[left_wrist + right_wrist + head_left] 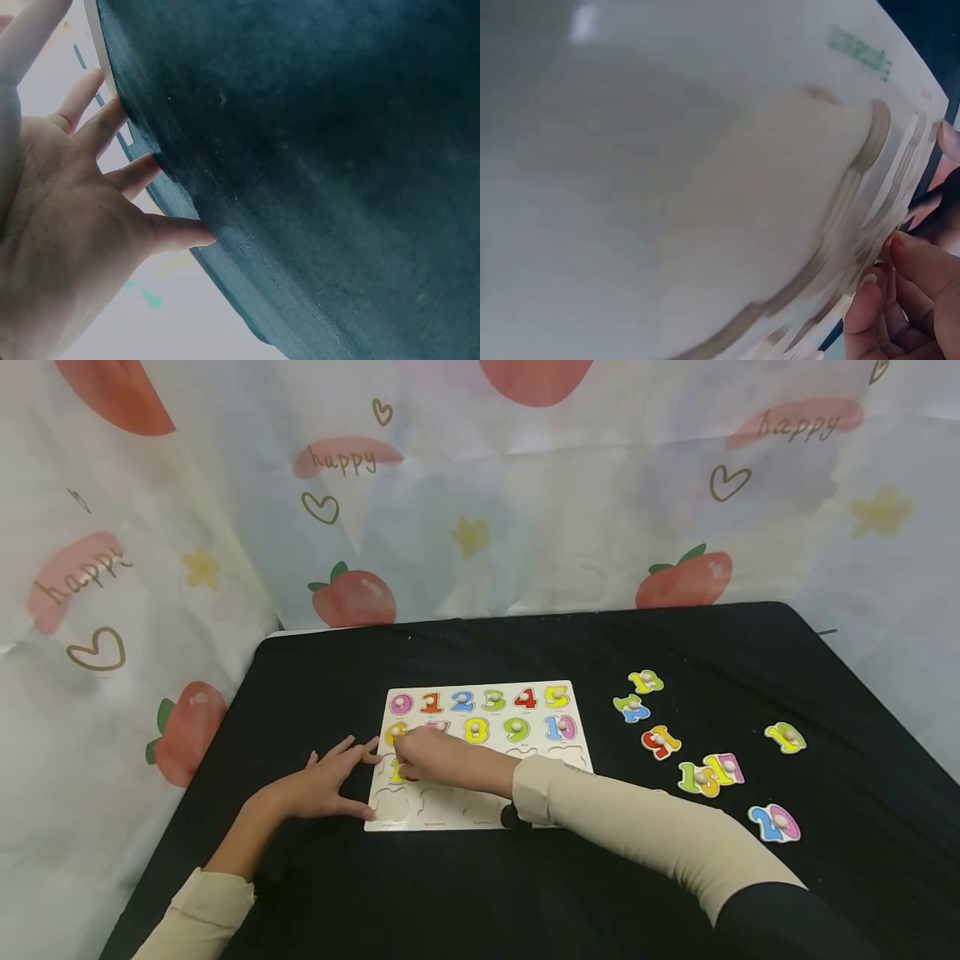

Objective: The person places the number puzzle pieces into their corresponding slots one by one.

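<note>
A white wooden number puzzle board (pixel 450 806) lies on the black cloth. Its upper rows carry knobbed number pieces, while the lower recesses in sight are bare. My right hand (pixel 435 756) is over the board's left side, fingers curled, pinching a yellow-and-red number puzzle piece (pixel 397 771) at the third row's first recess; the hand hides its knob. In the right wrist view the thumb and forefinger (pixel 911 251) meet close to the board surface. My left hand (pixel 330 783) has its fingers spread, with fingertips and thumb touching the board's left edge.
Right of the board lie several loose number pieces, among them a green-and-blue one (pixel 632 708), a red-and-orange one (pixel 661 742), a yellow-green one (pixel 785 737) and a blue-and-pink one (pixel 775 823). A printed curtain (pixel 540 543) hangs behind the table.
</note>
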A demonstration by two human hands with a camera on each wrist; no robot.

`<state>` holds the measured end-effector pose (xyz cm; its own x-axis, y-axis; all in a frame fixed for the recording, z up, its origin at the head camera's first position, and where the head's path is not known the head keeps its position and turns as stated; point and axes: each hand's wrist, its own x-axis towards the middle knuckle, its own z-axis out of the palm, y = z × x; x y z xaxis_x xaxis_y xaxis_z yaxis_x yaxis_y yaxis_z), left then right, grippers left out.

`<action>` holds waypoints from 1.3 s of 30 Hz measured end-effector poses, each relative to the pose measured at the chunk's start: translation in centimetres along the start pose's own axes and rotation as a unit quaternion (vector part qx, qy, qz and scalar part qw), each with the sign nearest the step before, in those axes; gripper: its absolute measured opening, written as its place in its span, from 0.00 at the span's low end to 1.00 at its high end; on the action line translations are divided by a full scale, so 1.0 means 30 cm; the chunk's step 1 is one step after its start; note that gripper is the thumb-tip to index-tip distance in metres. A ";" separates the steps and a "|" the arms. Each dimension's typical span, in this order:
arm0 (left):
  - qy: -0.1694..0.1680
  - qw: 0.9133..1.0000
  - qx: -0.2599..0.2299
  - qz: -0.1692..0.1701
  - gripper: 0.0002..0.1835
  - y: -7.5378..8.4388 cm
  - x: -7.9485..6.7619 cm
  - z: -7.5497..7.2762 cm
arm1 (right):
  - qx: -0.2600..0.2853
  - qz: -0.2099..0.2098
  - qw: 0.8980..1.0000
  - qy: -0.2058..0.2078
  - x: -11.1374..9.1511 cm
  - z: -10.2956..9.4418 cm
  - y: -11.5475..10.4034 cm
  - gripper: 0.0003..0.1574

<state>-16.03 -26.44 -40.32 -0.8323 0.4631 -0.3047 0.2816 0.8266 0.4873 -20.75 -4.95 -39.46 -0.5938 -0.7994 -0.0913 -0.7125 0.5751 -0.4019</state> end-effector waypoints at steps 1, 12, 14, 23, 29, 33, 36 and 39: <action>0.000 1.000 0.000 -0.001 0.44 0.001 0.001 -0.001 | 0.000 0.004 1.000 -0.002 0.006 -0.001 -0.004 0.04; 0.003 1.000 -0.007 -0.013 0.51 -0.003 -0.023 0.013 | -0.050 0.039 0.997 -0.043 0.059 0.025 -0.063 0.18; 0.003 1.000 -0.014 -0.018 0.52 -0.004 -0.036 0.015 | -0.059 0.037 0.996 -0.047 0.066 0.037 -0.070 0.19; 0.004 1.000 -0.026 -0.001 0.45 0.008 -0.019 0.007 | -0.052 0.058 0.996 -0.043 0.036 0.019 -0.062 0.16; 0.009 1.000 -0.022 -0.001 0.45 0.014 -0.002 0.012 | -0.130 0.052 0.990 -0.023 -0.057 -0.022 -0.061 0.27; 0.007 1.000 -0.019 -0.002 0.44 0.013 0.000 0.017 | -0.143 0.053 0.988 -0.011 -0.157 -0.067 -0.036 0.23; 0.008 1.000 -0.018 -0.003 0.45 0.013 -0.006 0.018 | -0.127 0.051 0.991 0.006 -0.255 -0.108 0.008 0.14; 0.014 1.000 -0.020 -0.005 0.46 0.012 -0.012 0.019 | -0.105 0.065 0.992 0.020 -0.363 -0.153 0.080 0.11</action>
<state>-15.35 -26.13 -40.49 -0.8482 0.4458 -0.2861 0.2550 0.8170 0.5172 -17.72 5.93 -35.26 -0.6970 -0.7111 -0.0920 -0.6887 0.6997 -0.1903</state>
